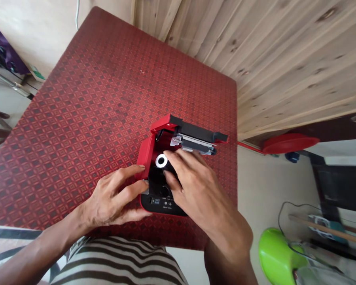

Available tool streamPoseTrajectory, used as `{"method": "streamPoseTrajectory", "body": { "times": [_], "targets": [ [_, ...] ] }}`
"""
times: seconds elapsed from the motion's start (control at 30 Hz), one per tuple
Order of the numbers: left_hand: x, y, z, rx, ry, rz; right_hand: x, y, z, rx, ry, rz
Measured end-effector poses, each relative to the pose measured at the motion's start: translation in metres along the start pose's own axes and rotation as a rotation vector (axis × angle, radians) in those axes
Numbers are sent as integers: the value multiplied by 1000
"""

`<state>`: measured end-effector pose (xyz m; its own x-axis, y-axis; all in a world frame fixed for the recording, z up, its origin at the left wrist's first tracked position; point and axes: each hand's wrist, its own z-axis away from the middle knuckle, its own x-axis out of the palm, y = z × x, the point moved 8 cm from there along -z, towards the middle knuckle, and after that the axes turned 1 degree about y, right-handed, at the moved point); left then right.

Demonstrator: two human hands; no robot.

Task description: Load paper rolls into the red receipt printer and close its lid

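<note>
A small red and black printer (163,208) lies on the table with its hinged lid (192,132) swung open to the far side. Metal mechanism parts (192,144) show under the lid. Inside the open compartment sits a black roll with a white core (161,160), partly covered by my right hand (192,184), whose fingertips rest on it. My left hand (115,194) grips the printer's left side, with its fingers curled over the red edge. The lower compartment is mostly hidden by my fingers.
The printer stands near the front edge of a red patterned table (106,99), with a plank wall (284,51) beyond it. On the floor at right are a red round lid (289,143), a green plastic object (277,255), a wooden stick and a cable.
</note>
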<state>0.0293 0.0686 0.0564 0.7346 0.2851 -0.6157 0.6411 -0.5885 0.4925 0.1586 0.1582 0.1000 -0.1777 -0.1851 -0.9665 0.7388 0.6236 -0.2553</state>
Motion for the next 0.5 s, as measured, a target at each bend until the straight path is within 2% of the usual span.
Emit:
{"method": "streamPoseTrajectory", "body": {
  "times": [0.13, 0.33, 0.5],
  "targets": [
    [0, -1, -1, -14, -5, 7, -5, -3, 5, -26, 51, 36],
    [-1, -1, -2, -16, -3, 7, 4, 3, 0, 105, -79, 112],
    [0, -1, -1, -12, -17, -2, 2, -2, -1, 76, -82, 126]
  ]
}}
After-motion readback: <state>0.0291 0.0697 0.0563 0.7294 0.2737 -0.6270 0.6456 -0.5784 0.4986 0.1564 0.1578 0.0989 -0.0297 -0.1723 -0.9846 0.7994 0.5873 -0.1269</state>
